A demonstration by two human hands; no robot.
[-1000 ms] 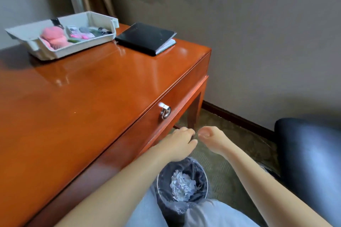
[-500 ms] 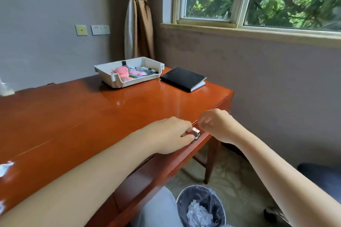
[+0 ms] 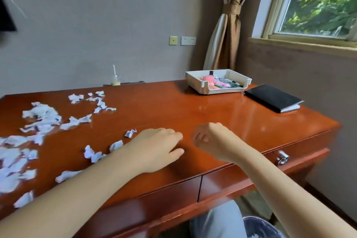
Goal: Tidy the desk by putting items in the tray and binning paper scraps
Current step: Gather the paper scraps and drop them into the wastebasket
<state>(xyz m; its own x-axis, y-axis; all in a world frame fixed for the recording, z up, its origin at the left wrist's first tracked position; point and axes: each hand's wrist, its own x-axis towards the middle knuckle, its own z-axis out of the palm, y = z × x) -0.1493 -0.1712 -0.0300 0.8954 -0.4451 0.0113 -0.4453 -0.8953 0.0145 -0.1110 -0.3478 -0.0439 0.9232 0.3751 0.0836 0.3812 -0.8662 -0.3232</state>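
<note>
Both forearms reach out over the desk, well in front of the tray, which sits at the far back near the curtain. The left hand is palm down just above or on the wood; which of the two I cannot tell. Its fingers are relaxed and slightly bent, the thumb points toward the other hand, and it holds nothing. The right hand is just beside it but apart. It is turned on its side with the wrist bent and the fingers loosely curled toward the palm, and nothing shows in them.

The tray holds a pink toy and several small items. A black notebook lies just to the right of the tray. The paper scraps are scattered far to the left of the tray, across the left part of the desk, with the nearest ones just left of the left hand. A cup with a straw stands left of the tray at the back edge. The bin is on the floor, far in front of the tray and below the right forearm.
</note>
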